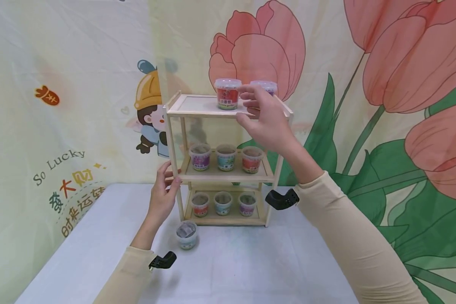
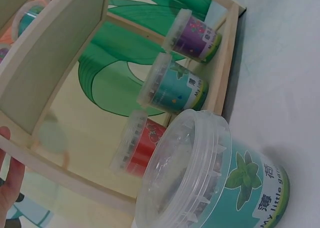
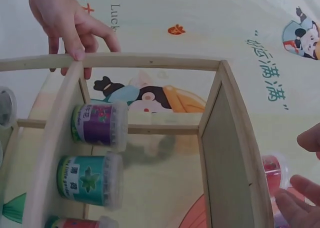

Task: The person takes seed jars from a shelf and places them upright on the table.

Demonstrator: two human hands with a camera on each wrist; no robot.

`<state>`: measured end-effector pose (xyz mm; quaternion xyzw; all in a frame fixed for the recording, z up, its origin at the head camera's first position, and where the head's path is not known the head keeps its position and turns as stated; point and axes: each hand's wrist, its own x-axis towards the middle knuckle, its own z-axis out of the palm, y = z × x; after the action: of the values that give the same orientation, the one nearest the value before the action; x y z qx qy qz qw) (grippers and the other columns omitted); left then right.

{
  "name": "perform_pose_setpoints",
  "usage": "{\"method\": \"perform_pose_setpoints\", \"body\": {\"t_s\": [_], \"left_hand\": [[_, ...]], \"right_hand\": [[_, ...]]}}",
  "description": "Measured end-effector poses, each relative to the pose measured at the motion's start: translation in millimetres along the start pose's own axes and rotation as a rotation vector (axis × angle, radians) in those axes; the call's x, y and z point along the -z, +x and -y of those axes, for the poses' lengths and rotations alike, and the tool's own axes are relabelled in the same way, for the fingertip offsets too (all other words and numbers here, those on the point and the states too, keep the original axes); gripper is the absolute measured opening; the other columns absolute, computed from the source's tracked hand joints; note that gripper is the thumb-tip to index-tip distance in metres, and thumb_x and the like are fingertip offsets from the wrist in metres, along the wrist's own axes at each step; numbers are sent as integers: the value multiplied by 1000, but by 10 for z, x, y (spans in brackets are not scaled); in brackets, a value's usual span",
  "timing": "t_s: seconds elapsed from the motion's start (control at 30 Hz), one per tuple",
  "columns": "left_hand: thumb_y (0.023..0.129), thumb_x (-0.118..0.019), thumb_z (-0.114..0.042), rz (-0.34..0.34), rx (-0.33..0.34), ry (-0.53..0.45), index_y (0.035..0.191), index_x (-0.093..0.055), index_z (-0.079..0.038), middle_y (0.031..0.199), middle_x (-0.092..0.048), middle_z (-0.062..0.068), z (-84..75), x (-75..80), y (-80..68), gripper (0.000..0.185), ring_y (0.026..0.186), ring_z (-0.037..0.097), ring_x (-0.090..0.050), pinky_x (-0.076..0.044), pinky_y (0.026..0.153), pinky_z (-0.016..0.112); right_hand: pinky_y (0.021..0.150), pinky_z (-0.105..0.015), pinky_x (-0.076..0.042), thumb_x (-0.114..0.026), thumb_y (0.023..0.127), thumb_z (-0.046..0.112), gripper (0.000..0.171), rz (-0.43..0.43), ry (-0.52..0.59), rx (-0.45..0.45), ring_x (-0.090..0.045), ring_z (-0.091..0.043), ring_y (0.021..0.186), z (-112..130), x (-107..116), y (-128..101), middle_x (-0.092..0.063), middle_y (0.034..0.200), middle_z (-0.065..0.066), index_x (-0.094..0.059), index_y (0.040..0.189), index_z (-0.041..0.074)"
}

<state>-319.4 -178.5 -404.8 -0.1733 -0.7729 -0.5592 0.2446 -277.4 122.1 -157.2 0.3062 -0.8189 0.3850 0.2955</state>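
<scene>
I see my right hand at the front edge of the shelf's top board, fingers loose beside the red cup, not gripping it. My left hand clasps the shelf's front-left post. Left of the cup, the board lies bare.
</scene>
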Motion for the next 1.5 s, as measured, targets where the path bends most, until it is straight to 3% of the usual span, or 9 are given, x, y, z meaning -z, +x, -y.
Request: {"method": "perform_pose_setpoints", "body": {"t_s": [0.37,0.53,0.8,1.0,1.2,1.5], "left_hand": [[112,-56,-22,1,15,4,164,-30,-29,138,-60,14,-8,-2,-23,59,114,29,-65,-50,96,47],[112,-55,-22,1,16,0,164,-30,-29,137,-60,14,-4,1,-22,58,114,30,-66,-51,96,48],[112,-56,-22,-4,12,5,163,-31,-31,137,-61,13,4,2,-23,58,115,32,-66,-51,97,51],[112,-55,-21,-4,13,6,164,-31,-28,136,-61,14,14,-17,-14,57,114,28,-66,-52,95,41],[112,-56,-23,-14,3,14,163,-32,-29,135,-60,13,7,-12,6,57,112,25,-66,-51,91,29],[112,-55,-22,-11,6,-2,164,-32,-30,135,-61,14,-3,2,6,57,114,36,-67,-50,91,26]], "right_hand": [[110,-39,-51,-66,102,25,60,128,-89,-271,-60,-27,136,60,-58,293,-57,153,-13,-43,157,20],[106,-42,-53,-65,102,27,64,153,-125,-328,-60,-27,137,70,-77,390,-54,157,-16,-38,160,19],[108,-40,-49,-64,103,30,74,226,-182,-341,-58,-26,135,55,-141,539,-49,162,-14,-26,166,24],[99,-37,-50,-64,103,28,74,241,-177,-357,-57,-24,121,16,-180,623,-53,155,-11,-25,166,27],[104,-37,-49,-66,103,25,72,238,-178,-351,-56,-22,124,4,-228,684,-54,153,-10,-29,165,25],[101,-38,-51,-69,103,21,62,179,-191,-239,-60,-24,119,-87,-330,677,-58,150,-14,-39,158,18]]}}
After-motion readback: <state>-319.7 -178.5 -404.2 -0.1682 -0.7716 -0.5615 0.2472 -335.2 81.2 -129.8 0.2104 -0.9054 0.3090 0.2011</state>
